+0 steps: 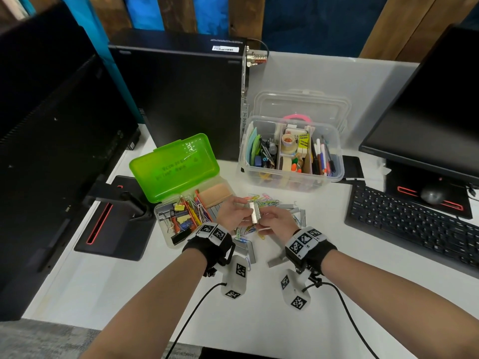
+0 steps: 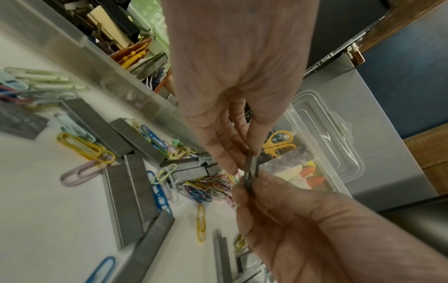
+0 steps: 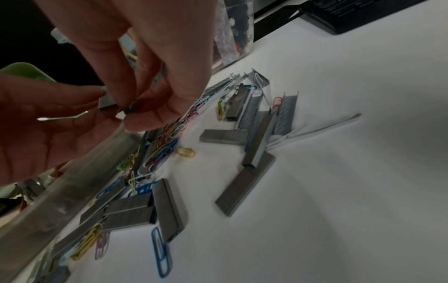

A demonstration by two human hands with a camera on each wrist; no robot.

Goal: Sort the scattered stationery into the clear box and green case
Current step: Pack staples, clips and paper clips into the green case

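Both hands hold one grey staple strip above the desk. My left hand pinches its far end and my right hand pinches the near end. The left wrist view shows the staple strip nipped between fingertips of both hands; the right wrist view shows the staple strip too. The green case lies open at the left, with binder clips and staples in its tray. The clear box stands open behind. Coloured paper clips and more staple strips lie scattered under the hands.
A black computer tower stands behind the case. A monitor stand base is at the left and a keyboard at the right. The white desk stretches toward me.
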